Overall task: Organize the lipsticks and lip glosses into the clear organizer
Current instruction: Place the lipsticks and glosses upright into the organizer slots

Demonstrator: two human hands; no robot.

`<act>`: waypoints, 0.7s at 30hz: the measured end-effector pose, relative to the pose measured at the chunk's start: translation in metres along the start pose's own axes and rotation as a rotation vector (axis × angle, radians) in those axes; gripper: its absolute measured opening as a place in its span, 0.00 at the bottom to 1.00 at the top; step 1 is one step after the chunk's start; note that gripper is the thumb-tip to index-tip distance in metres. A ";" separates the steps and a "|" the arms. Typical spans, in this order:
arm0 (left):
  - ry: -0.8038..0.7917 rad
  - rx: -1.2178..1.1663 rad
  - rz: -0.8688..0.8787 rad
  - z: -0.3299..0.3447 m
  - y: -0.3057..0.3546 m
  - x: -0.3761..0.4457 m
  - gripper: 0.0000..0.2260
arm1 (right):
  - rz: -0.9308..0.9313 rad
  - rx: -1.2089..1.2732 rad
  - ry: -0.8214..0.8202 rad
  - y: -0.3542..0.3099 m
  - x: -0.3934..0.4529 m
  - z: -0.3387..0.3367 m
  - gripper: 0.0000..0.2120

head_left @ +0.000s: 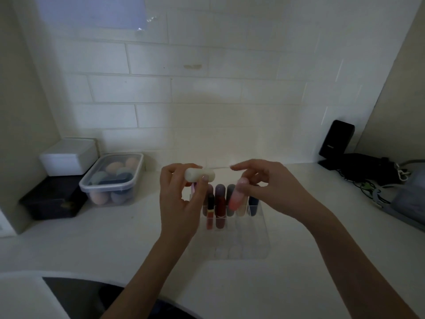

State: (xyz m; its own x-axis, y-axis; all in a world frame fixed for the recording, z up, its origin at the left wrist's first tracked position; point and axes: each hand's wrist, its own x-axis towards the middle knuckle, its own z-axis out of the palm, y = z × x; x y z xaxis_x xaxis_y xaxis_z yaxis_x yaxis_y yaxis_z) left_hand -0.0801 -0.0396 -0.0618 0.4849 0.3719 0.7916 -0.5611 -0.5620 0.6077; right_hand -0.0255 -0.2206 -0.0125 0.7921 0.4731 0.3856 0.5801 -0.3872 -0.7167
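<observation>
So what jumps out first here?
Two hands in the middle: the left hand holds a white tube, the right hand a pink tube, both above the clear organizer of lipsticks. At left sits a tub of sponges.

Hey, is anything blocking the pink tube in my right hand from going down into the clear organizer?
Nothing visible blocks it. The pink tube in the right hand hangs just over the clear organizer, whose back slots are already filled; the front rows look empty. The left hand sits off to the side.
</observation>
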 end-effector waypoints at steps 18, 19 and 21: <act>-0.110 0.263 0.027 0.027 0.017 -0.006 0.18 | -0.089 0.175 -0.177 -0.018 0.005 -0.003 0.15; -0.113 0.282 0.025 0.026 0.016 -0.006 0.18 | -0.112 0.118 -0.150 -0.018 0.005 -0.004 0.12; -0.088 0.326 0.010 0.024 0.016 -0.005 0.18 | -0.100 0.047 -0.096 -0.015 0.005 -0.005 0.08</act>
State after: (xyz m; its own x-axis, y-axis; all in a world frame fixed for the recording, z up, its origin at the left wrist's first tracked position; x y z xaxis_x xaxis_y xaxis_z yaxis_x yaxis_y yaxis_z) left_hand -0.0752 -0.0684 -0.0580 0.5441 0.3077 0.7805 -0.3291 -0.7775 0.5360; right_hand -0.0290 -0.2161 0.0029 0.7077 0.5816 0.4011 0.6440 -0.2977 -0.7047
